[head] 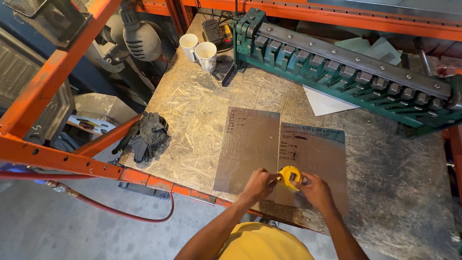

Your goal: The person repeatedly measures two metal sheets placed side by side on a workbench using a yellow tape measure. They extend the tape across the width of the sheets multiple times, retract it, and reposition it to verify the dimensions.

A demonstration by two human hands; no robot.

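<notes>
Both hands, the left hand (258, 184) and right hand (314, 189), have fingers closed around a round yellow tape measure (290, 176) resting on the near edge of two flat grey sheet-metal panels (250, 144) already bearing handwritten markings, with no blade visibly extended, measuring evidently just starting.

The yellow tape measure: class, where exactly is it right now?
In the head view, the yellow tape measure sits low and centre, held between both hands over the sheet-metal pieces near the bench's front edge.
</notes>
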